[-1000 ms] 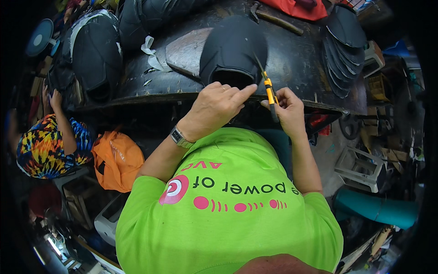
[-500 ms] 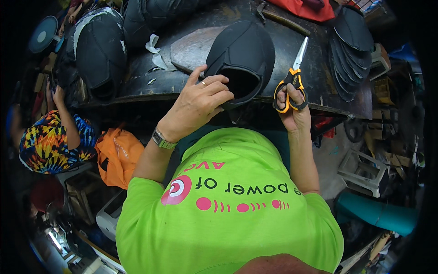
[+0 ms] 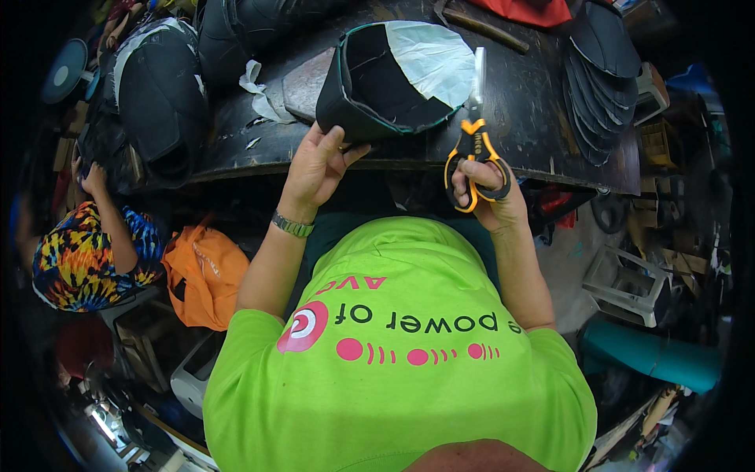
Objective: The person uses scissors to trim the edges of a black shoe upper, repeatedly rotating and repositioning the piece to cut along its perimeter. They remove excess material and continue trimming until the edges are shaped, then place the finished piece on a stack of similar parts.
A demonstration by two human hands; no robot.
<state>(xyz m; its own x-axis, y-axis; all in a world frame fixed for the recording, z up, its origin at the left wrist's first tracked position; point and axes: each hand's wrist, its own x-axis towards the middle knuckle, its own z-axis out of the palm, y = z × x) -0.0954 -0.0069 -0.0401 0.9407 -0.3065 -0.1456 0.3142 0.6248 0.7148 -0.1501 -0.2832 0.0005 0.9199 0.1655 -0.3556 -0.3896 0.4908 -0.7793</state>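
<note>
A black stitched shoe upper (image 3: 348, 110) stands tipped with its wide side toward me, so its dark inside and a whitish lining (image 3: 431, 59) show. My left hand (image 3: 318, 161) pinches its lower left edge, thumb in front and some fingers hidden behind. In my right hand (image 3: 486, 185) is a pair of scissors (image 3: 474, 141) with black and orange handles. Their blades are together, pointing away from me, and overlap the upper's right rim in view; whether they touch it I cannot tell.
A dark worktable (image 3: 244, 145) holds a flat wooden block (image 3: 308, 86), a white scrap strip (image 3: 263, 98), a wooden-handled tool (image 3: 491, 33), more black uppers (image 3: 161, 94) and stacked black pieces (image 3: 602, 102). At left, a co-worker's arm (image 3: 114, 208) shows near an orange bag (image 3: 206, 275).
The upper has been turned over: its outside faced me before, now its open underside and lining do. My left hand has shifted to its lower edge; the scissors have moved left, closer to it.
</note>
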